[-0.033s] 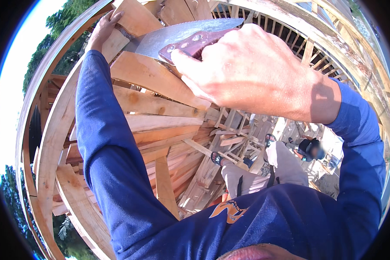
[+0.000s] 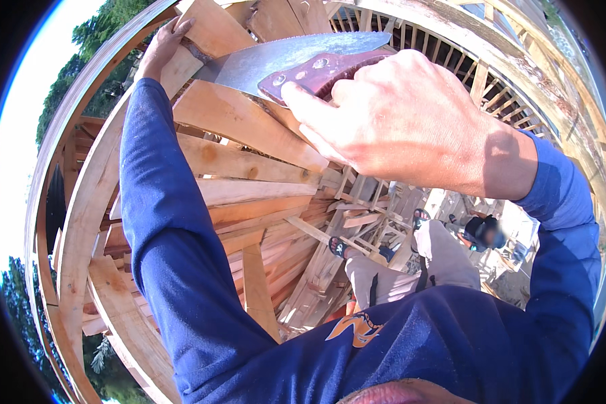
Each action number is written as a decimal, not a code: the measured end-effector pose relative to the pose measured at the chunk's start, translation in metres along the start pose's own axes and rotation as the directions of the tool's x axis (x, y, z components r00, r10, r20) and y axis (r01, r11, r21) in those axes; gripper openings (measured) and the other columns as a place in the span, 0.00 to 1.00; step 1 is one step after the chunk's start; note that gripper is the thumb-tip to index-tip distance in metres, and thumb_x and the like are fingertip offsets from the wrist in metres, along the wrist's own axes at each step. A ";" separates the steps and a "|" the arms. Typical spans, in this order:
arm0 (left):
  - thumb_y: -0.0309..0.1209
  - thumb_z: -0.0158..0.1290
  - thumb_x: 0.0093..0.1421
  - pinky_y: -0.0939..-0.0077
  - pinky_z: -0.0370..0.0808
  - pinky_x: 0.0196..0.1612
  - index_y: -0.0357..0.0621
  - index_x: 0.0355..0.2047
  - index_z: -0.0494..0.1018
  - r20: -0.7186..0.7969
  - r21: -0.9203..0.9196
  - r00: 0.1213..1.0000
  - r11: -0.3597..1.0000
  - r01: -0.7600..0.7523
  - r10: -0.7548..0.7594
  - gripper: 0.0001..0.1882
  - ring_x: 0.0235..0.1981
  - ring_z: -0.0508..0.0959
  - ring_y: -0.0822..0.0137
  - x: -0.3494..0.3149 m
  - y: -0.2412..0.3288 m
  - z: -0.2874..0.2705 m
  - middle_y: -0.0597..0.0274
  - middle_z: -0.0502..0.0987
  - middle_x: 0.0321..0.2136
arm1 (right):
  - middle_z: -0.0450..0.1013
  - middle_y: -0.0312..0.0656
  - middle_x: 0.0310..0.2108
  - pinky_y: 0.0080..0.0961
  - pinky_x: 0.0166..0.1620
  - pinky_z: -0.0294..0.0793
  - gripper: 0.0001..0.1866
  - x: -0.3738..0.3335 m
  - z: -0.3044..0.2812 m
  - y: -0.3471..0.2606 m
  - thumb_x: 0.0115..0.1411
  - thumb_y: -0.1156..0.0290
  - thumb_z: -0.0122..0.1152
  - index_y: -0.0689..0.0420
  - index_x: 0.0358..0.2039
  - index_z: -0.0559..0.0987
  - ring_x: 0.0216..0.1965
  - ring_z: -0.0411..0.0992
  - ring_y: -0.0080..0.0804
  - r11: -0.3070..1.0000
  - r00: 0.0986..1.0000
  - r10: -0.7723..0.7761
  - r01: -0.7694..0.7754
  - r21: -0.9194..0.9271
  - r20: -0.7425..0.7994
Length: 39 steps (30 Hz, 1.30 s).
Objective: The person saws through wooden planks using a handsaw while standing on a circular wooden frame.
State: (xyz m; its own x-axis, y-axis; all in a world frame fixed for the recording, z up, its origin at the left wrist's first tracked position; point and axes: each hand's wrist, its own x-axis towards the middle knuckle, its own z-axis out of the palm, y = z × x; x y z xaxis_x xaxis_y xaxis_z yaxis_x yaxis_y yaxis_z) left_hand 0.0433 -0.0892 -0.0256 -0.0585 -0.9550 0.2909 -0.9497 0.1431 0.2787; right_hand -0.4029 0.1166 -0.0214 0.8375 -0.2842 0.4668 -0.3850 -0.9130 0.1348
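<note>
Plainly, the right hand [image 2: 411, 121] was wrapped around the reddish-brown handle [image 2: 310, 69] of a handsaw [image 2: 289, 55]; its fingers were curled closed and its thumb lay along the handle's near side, by the rivets. The saw was in the upper middle of the view, its toothed edge uppermost. Its blade ran from the handle toward the lower left edge of a pale board [image 2: 215, 30], where it narrowed into shadow. I could not tell whether any teeth sat in a cut.

The left hand [image 2: 161, 47] was at that board's left edge, with its fingers slightly bent against the corner. Its palm was hidden, so I could not tell whether it pinched the wood or merely rested there. Just below the blade lay a wide plank [image 2: 242, 121], and a long beam [image 2: 87, 195], bowed by the lens, stood on the left beside the sleeve.

As I judged it, the saw would be fairly light, its thin steel springy sideways but stiff along its depth, and liable to buckle if pushed askew. The handle was the place to hold it, well clear of the teeth. The pale board looked rigid and probably rough, best held by its edge away from the blade.
</note>
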 end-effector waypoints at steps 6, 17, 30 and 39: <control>0.54 0.51 0.65 0.68 0.73 0.51 0.45 0.60 0.71 0.041 -0.071 0.999 0.997 0.008 -0.005 0.32 0.45 0.80 0.64 0.024 0.026 0.016 0.54 0.80 0.47 | 0.76 0.43 0.21 0.36 0.28 0.80 0.08 0.071 0.068 0.030 0.61 0.65 0.54 0.54 0.30 0.78 0.26 0.80 0.41 0.981 0.987 0.150 -0.141 0.134 -0.059; 0.57 0.51 0.64 0.67 0.72 0.51 0.41 0.57 0.73 0.040 -0.102 0.999 0.995 -0.007 0.011 0.34 0.42 0.80 0.64 0.015 0.006 0.015 0.56 0.81 0.44 | 0.75 0.44 0.20 0.36 0.26 0.77 0.14 -0.001 -0.006 0.002 0.63 0.63 0.57 0.57 0.45 0.76 0.21 0.77 0.43 0.997 0.993 0.069 -0.071 0.017 0.095; 0.59 0.52 0.62 0.63 0.71 0.56 0.44 0.60 0.71 0.010 -0.061 0.999 0.997 -0.040 0.041 0.36 0.54 0.77 0.54 0.019 -0.008 0.011 0.47 0.77 0.52 | 0.76 0.43 0.24 0.37 0.29 0.78 0.12 0.028 0.029 0.033 0.62 0.63 0.58 0.53 0.44 0.77 0.27 0.79 0.42 0.999 1.000 0.009 -0.009 0.049 0.013; 0.57 0.52 0.63 0.65 0.71 0.55 0.44 0.58 0.73 -0.022 0.036 0.995 0.995 -0.096 0.097 0.33 0.49 0.79 0.58 0.028 0.006 0.010 0.50 0.80 0.48 | 0.79 0.49 0.31 0.39 0.34 0.80 0.09 0.118 0.110 0.027 0.59 0.71 0.51 0.59 0.32 0.80 0.35 0.80 0.45 0.958 0.998 -0.039 0.024 0.284 0.047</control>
State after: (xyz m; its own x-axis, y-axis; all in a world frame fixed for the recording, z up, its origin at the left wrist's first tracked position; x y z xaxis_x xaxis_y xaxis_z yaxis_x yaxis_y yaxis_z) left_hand 0.0327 -0.1176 -0.0245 -0.1437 -0.9306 0.3367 -0.9500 0.2251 0.2165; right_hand -0.2716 0.0262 -0.0590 0.8691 -0.2620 0.4195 -0.2388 -0.9650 -0.1080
